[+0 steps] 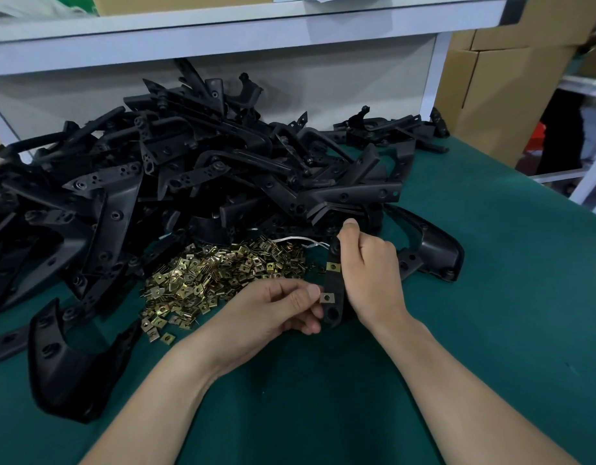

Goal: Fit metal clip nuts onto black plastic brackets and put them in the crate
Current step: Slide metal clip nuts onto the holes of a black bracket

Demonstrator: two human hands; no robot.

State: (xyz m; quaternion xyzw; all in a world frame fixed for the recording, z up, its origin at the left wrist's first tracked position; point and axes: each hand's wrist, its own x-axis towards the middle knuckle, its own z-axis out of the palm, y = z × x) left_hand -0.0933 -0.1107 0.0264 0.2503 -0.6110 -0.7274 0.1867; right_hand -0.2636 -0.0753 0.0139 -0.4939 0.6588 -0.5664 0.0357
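Two jobs split here: my right hand (367, 263) grips the bracket (333, 286) steady so my left hand (276, 307), pinching a clip (326, 298), can press it onto the edge.

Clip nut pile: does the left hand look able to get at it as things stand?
Probably yes. The left hand lies right beside the clip nut pile, nothing between them. But it pinches a clip nut at the bracket, so that must be let go first.
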